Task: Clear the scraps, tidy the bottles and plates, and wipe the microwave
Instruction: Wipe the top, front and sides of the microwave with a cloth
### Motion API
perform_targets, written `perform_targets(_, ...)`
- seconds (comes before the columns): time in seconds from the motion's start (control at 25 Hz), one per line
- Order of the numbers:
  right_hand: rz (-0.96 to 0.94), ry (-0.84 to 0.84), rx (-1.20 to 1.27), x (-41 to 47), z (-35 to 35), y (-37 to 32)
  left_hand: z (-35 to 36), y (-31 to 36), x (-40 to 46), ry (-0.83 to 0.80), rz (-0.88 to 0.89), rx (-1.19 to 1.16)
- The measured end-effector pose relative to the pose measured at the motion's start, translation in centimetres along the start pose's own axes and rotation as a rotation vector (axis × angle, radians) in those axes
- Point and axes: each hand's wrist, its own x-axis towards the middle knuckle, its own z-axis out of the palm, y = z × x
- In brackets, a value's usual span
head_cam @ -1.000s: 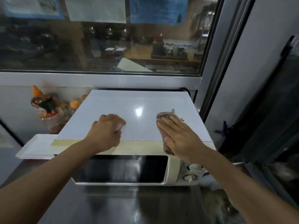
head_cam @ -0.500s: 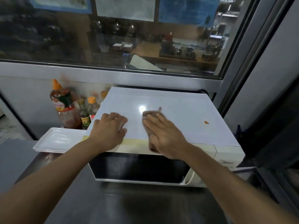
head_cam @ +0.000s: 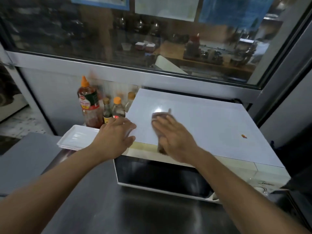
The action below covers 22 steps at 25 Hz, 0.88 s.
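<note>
A white microwave (head_cam: 211, 125) stands on a steel counter. My right hand (head_cam: 175, 139) lies flat on a brown cloth (head_cam: 159, 115) and presses it onto the left part of the microwave's top. My left hand (head_cam: 116, 137) rests with curled fingers on the top's front left corner. A small orange scrap (head_cam: 244, 136) lies on the right side of the top. Left of the microwave stand a tall red sauce bottle (head_cam: 88, 105) with an orange cap and smaller bottles (head_cam: 112, 109). White rectangular plates (head_cam: 76, 138) are stacked in front of them.
The steel counter (head_cam: 109, 208) stretches toward me below the microwave. A glass window (head_cam: 135, 31) with a metal frame rises behind it. A grey wall (head_cam: 290, 107) and dark shapes close in on the right.
My right hand has slid the cloth leftward across the microwave's top. My left hand has moved to the front left corner. The view has shifted, showing more of the bottles and plates.
</note>
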Motion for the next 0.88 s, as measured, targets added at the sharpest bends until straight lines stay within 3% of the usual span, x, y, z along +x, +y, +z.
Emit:
perform_targets(0.16,-0.123,-0.025,0.124,-0.7,-0.9,1.2,-0.3,-1.0,-0.5,0.051,-0.037,-0.059)
perform_targets(0.32,0.334,-0.123,0.083,4.1,-1.3,5.5,-0.2,-1.1,-0.9,0.062,-0.062,-0.160)
perform_targets(0.36,0.359,-0.129,0.067,5.1,-0.9,4.9,-0.2,-1.2,-0.9,0.061,-0.060,-0.177)
perform_targets(0.56,-0.053,-0.091,0.145,4.1,0.7,-2.1,-0.2,-2.0,-1.3,0.065,-0.012,-0.208)
perform_targets(0.64,-0.128,-0.090,0.209,2.6,0.4,-2.9,-0.1,-2.3,-1.7,0.086,-0.014,-0.234)
perform_targets(0.76,-0.078,-0.129,0.207,4.5,0.4,-1.3,-0.1,-2.7,-2.0,0.127,-0.023,-0.285)
perform_targets(0.88,0.126,-0.126,0.162,9.2,0.5,-0.5,-0.4,-2.6,-2.1,0.119,-0.022,-0.320)
